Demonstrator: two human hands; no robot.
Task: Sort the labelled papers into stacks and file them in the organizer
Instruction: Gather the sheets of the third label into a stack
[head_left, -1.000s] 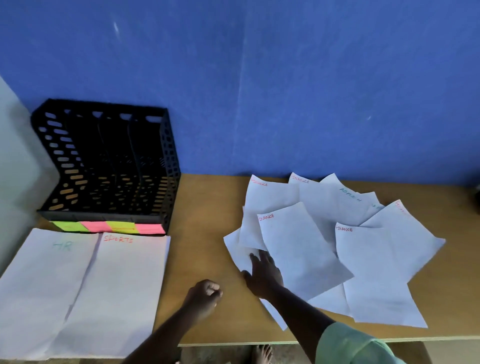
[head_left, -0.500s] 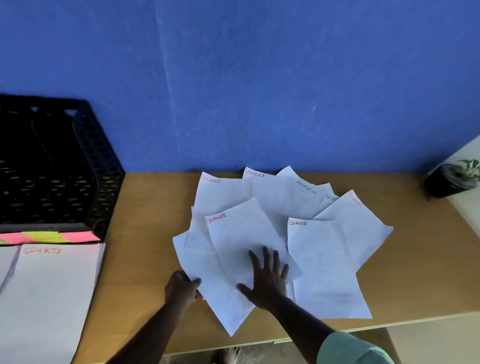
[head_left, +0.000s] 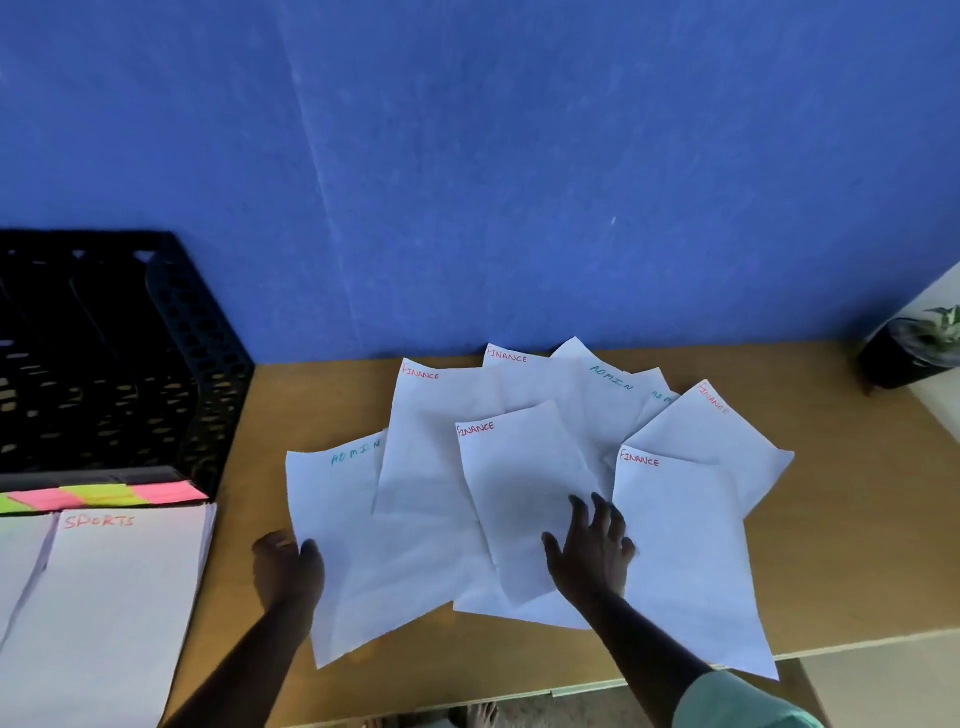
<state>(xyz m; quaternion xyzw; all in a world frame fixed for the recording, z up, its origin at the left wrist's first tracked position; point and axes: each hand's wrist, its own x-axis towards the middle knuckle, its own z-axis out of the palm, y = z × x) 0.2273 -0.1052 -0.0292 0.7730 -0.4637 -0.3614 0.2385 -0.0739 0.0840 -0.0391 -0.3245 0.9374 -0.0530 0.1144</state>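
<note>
We see the blue wall (head_left: 519, 156) behind, and below it the desk (head_left: 857, 545) carrying everything. At far left the black organizer (head_left: 156, 364) stands against the wall, its slots holding no paper that we can see, with pink and yellow sticky labels (head_left: 104, 493) along its front edge. Just in front of it lies the SPORTS stack (head_left: 119, 597), squared up, with another stack partly visible at the frame's left edge.

The loose papers (head_left: 545, 415) fan across the middle of the desk, overlapping: several marked FINANCE in red, others ADMIN in teal. Half a second ago the leftmost sheet lay tucked under the fan with its label hidden. Now that ADMIN sheet (head_left: 353, 545) is drawn out to the left, its heading showing. We judge this the start of an ADMIN stack, so the sort moves on to the last two labels; filing has not begun.

Our left hand (head_left: 288, 566) pinches the ADMIN sheet's left edge, thumb on top and fingers hidden beneath. Our right hand (head_left: 592, 551) presses flat on the middle FINANCE sheet (head_left: 519, 493), fingers spread wide, pinning the fan while the sheet slides free. A small potted plant (head_left: 919, 348) sits at far right.
</note>
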